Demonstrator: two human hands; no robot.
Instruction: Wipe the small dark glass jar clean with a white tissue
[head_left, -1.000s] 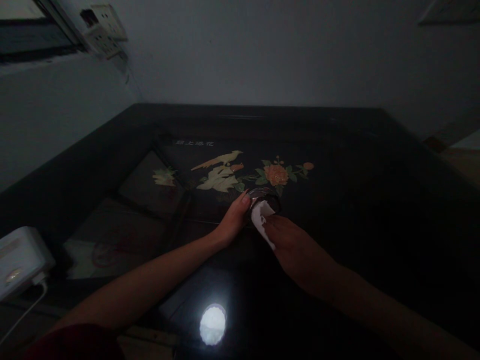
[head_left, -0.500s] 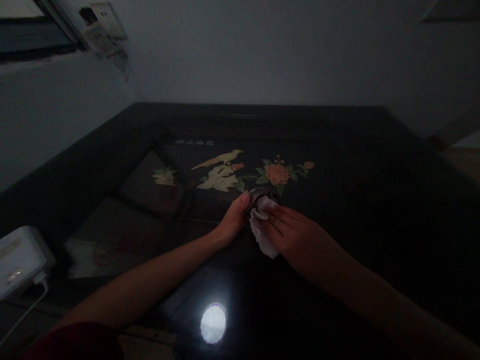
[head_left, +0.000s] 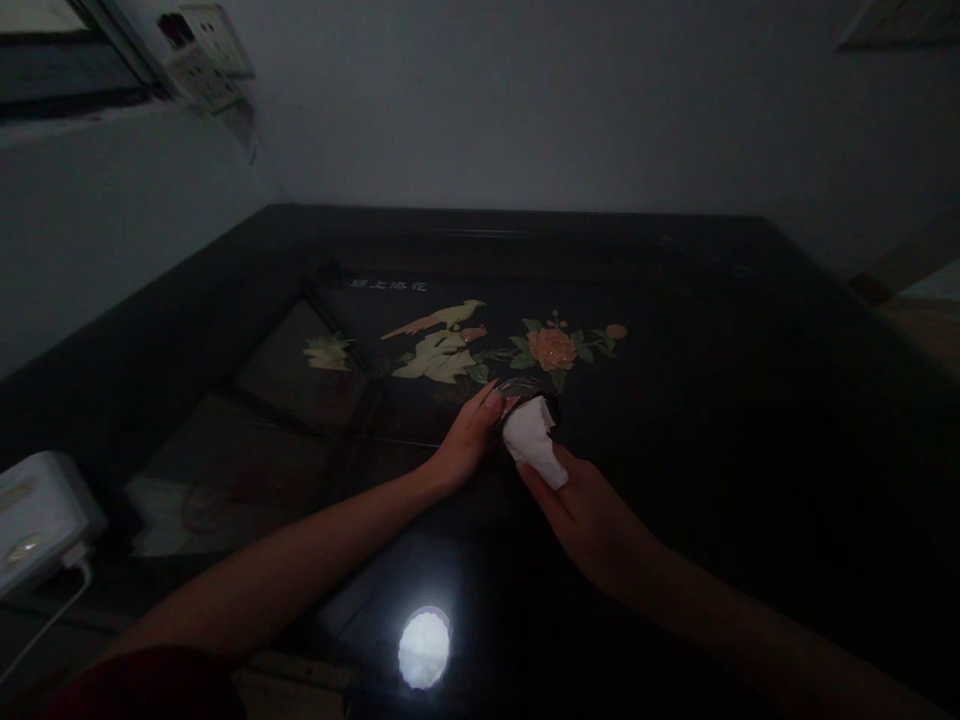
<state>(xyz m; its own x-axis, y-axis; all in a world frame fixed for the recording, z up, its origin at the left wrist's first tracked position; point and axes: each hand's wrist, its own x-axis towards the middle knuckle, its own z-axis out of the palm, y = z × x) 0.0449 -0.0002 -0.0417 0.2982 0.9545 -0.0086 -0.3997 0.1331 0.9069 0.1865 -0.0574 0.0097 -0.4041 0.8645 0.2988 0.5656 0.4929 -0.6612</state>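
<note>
My left hand grips the left rim of a small dark, glossy round dish, thumb on top. The dish looks like glass, but the dim light hides its exact kind. A crumpled white tissue lies against the inside of the dish. My right hand holds the tissue's lower end between thumb and fingers, just right of and below the dish. Part of the right hand's fingers is hidden behind the tissue.
Both arms rest over a dark, shiny table with an inlaid bird and flower. A white box-shaped device with a cable stands at the left. A lamp's reflection shines near the front. Wall sockets are at upper left.
My right hand has turned and dropped slightly, its fingers now lower on the tissue, which shows more of its face in the dish. The left hand stays on the rim.
</note>
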